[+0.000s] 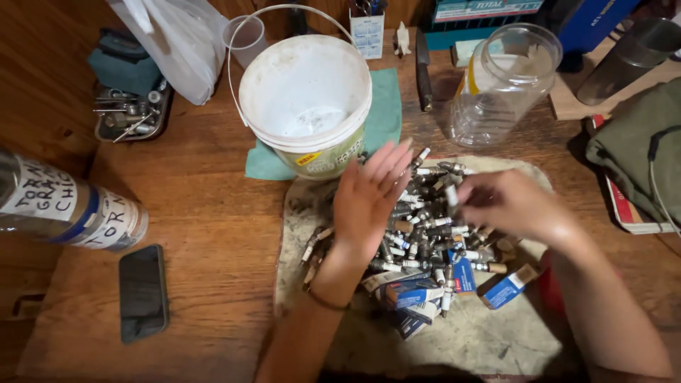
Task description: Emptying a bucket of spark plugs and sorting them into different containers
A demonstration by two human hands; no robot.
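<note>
Two hands (left hand (369, 198) flat) over spark plugs (425, 227)

right hand (505, 204) motion-blurred, spark plugs (425, 234) partly hidden beneath hands

A brown wooden table (213, 234) holds a dirty cloth (461, 333) with a pile of spark plugs (425, 227) on it, a black phone (142, 292), a green cloth (386, 113) under a white bucket (306, 99), a clear plastic jar (500, 85) and a metal tray (131, 117) of small tools
</note>
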